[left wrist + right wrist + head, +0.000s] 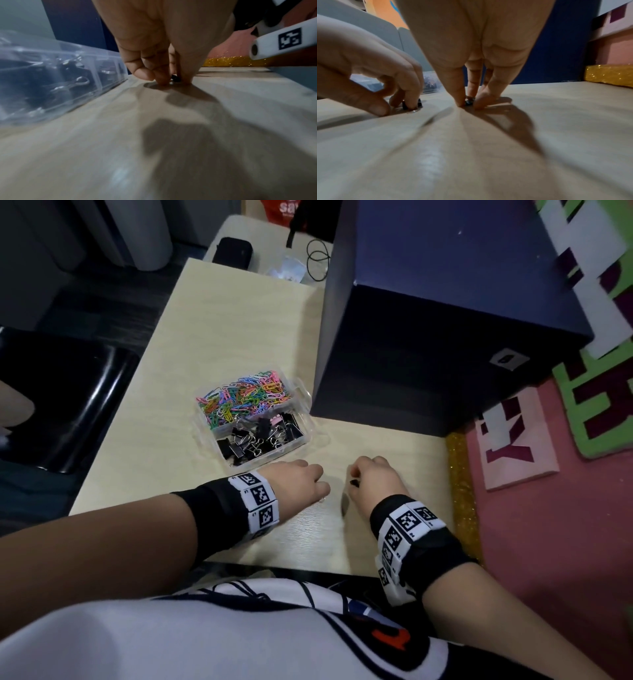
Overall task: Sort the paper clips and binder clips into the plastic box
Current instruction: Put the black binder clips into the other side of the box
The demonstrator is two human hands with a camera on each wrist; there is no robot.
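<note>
My left hand (301, 481) and right hand (371, 477) are both down on the table (239, 337), each pinching a small black binder clip (469, 101) at the fingertips. Just beyond the left hand: plastic box (301, 392), binder clips near compartment, coloured paper clips (245, 398) far one.

The counter (239, 337) looks like pale wood-grain laminate, smooth with a soft sheen. The box (301, 402) is clear glossy plastic. Paper clips (245, 397) look plastic-coated; binder clips (260, 436) are matt black with shiny wire handles, probably metal. A gold strip (460, 491) glitters, rough-looking.
</note>
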